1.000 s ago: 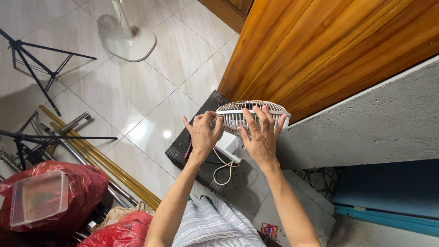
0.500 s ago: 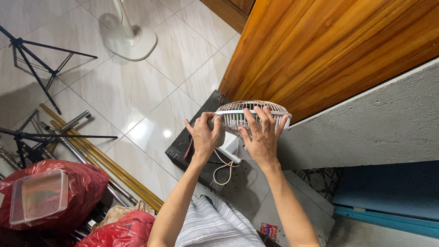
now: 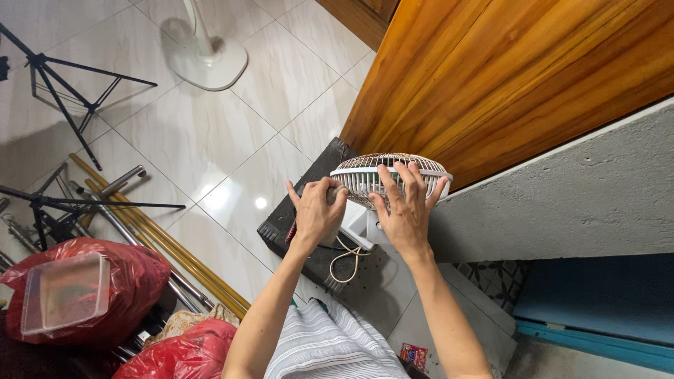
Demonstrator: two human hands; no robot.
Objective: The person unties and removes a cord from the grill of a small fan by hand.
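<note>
A small white fan [image 3: 365,179] with a wire grille stands on a dark box [image 3: 309,210] beside the wooden door. My right hand [image 3: 404,210] lies spread over the back of the fan's grille, fingers apart and pressing on it. My left hand [image 3: 316,214] is curled around the fan's left side, near its rear housing. A pale cord [image 3: 344,256] hangs in a loop below the fan's white base.
A wooden door [image 3: 519,77] and a grey concrete ledge [image 3: 562,203] stand to the right. A white pedestal fan base [image 3: 207,63], black tripods [image 3: 63,98], metal and yellow poles [image 3: 154,238] and red bags [image 3: 77,295] lie on the tiled floor at left.
My left hand has closed from spread fingers to a curled grip on the fan's left side. The right hand has stayed on the grille.
</note>
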